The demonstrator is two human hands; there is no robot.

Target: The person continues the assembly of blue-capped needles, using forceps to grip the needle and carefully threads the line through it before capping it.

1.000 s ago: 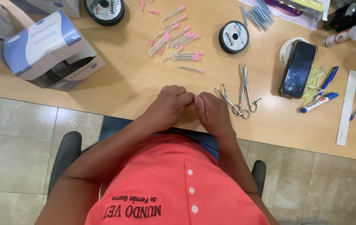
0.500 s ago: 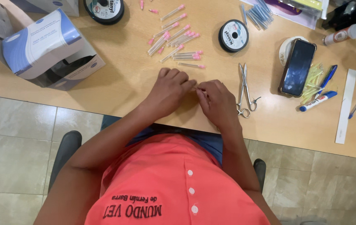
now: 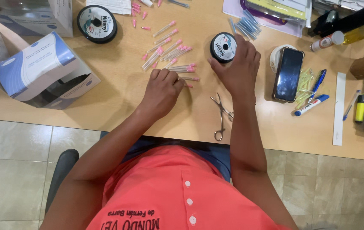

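Note:
My right hand (image 3: 238, 66) reaches forward and rests its fingers on a small black spool of thread (image 3: 222, 47) in the middle of the wooden table (image 3: 114, 98). My left hand (image 3: 161, 87) lies curled on the table beside a scatter of capped needles with pink hubs (image 3: 171, 55); its fingertips touch the nearest of them, and I cannot tell whether it grips one. Metal scissor-type forceps (image 3: 221, 115) lie between my forearms near the table's front edge.
A second, larger black spool (image 3: 97, 23) sits at the back left. A blue and white box (image 3: 41, 70) lies open on its side at the left. A black phone (image 3: 288, 73), pens (image 3: 312, 104), a ruler (image 3: 338, 108) and blue needles (image 3: 246, 26) fill the right side.
Both hands left the table's front edge, where they were joined. My right hand went forward onto the small spool, my left to the pink needles. The forceps now lie uncovered.

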